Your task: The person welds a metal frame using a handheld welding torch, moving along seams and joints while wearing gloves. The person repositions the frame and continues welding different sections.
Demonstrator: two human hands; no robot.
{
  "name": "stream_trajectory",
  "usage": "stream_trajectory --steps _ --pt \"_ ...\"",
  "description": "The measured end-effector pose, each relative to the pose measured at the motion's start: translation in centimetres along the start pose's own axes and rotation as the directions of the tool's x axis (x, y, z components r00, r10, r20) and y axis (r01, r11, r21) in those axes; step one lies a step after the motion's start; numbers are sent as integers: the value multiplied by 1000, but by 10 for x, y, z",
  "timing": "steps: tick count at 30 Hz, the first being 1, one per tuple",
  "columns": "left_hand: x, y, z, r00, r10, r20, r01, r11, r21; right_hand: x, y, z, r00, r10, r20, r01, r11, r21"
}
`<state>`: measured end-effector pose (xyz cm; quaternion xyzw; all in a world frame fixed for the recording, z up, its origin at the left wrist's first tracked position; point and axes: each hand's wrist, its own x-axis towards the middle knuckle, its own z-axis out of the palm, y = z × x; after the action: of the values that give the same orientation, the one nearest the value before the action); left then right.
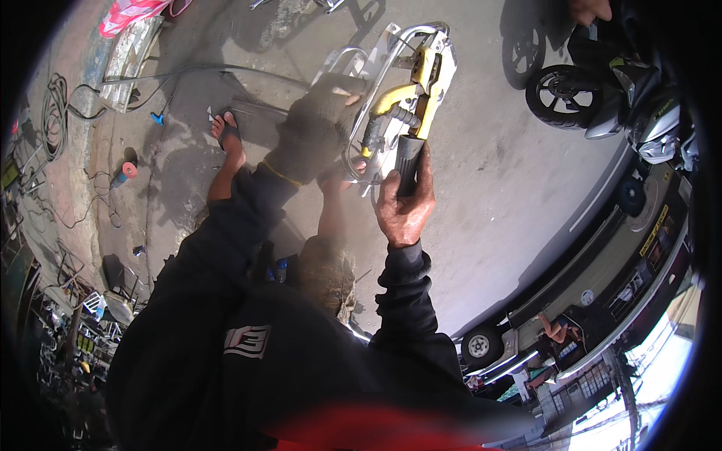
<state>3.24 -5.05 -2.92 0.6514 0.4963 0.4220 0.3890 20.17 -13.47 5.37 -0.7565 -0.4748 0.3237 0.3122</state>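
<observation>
My right hand [406,207] is closed around the black ribbed cylindrical end of a yellow-and-black tool [427,71], with thumb and fingers on opposite sides. The tool has a curved yellow arm with a black grip on its left side. It lies over a shiny bent-tube metal frame [387,56] low above the ground. My left hand [320,124], in a dark grey glove with a yellow cuff edge, is beside the frame's left side. That glove looks blurred; its finger positions and anything in it cannot be made out.
My sandalled foot [228,131] stands on the concrete at left. Cables [54,116] lie coiled near a red-and-blue cylindrical object [124,174]. A parked motorcycle [632,98] stands at right, with a vehicle [579,293] behind it. Part of another person's hand [590,11] shows at top right.
</observation>
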Motion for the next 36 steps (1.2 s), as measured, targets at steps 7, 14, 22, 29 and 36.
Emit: stream_trajectory --steps 7,14,22,29,36 --pt "-1 -13 6 1000 8 -25 -8 1000 1 2 3 3 993 -114 -38 109 986 -127" --pt "-20 -25 2 985 -109 136 123 988 -98 1 4 5 989 -136 -64 132 989 -68" --pt "-5 -12 3 999 -27 17 29 992 -121 1 -1 1 1000 12 26 -12 1000 -6" --pt "-1 -8 0 998 54 27 -56 993 105 1 0 0 1000 20 14 -20 1000 2" --pt "2 -6 1 997 58 -49 -56 997 48 5 0 3 999 -38 -39 36 998 -48"
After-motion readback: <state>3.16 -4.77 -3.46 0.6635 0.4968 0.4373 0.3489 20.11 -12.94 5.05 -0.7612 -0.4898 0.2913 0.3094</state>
